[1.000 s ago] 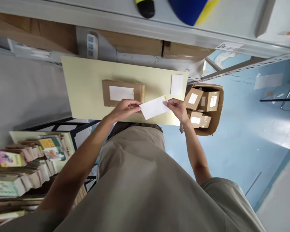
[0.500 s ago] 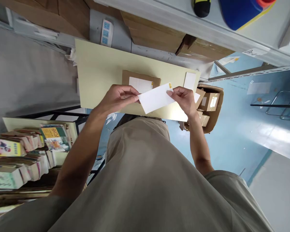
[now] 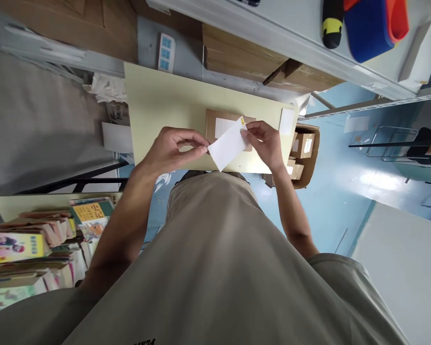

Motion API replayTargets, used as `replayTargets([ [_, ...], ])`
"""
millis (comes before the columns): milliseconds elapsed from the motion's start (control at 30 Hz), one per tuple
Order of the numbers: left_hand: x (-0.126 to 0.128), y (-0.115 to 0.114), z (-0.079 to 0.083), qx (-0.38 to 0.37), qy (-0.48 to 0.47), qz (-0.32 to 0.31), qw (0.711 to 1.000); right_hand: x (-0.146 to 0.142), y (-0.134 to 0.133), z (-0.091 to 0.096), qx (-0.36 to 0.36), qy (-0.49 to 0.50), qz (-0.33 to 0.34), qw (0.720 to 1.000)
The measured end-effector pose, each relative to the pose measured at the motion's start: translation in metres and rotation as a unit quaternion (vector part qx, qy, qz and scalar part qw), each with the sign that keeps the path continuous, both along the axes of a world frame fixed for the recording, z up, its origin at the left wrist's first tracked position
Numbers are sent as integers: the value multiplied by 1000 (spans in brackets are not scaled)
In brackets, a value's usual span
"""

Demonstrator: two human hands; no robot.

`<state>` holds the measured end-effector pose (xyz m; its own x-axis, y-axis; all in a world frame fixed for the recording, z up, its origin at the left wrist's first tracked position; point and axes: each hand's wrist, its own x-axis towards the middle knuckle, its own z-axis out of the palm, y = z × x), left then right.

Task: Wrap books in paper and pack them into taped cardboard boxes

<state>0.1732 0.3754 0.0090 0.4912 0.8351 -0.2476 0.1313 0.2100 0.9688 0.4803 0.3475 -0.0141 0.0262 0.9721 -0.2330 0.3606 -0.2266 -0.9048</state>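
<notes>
A white paper label [image 3: 227,146] with a small yellow mark at its upper corner is held slanted between my two hands. My left hand [image 3: 175,148] pinches its left corner between thumb and fingers. My right hand [image 3: 265,142] grips its upper right edge, the thumb lying on the face. Behind and below the label, partly covered by it, a flat cardboard box [image 3: 211,125] with its own white label [image 3: 223,126] lies on the pale yellow table [image 3: 165,103].
At the table's right end lies a white paper stack [image 3: 286,120]. Beyond it, a large carton [image 3: 314,160] holds several small boxes. A power strip [image 3: 166,52] is behind the table. Books [image 3: 91,215] fill a rack at left; a metal shelf [image 3: 273,28] crosses above.
The label has turned to a steeper slant, and my right hand has come closer to my left. The whole view has shifted a little. Both hands keep their hold.
</notes>
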Motion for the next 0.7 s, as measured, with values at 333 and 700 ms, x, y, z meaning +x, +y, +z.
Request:
replayTargets([
  [333,-47,5,-6,82,34,-20,996,-126,-34,54,4,11,65,998],
  [700,-83,18,4,101,70,-73,990,-175,-28,51,-53,28,-2,998],
])
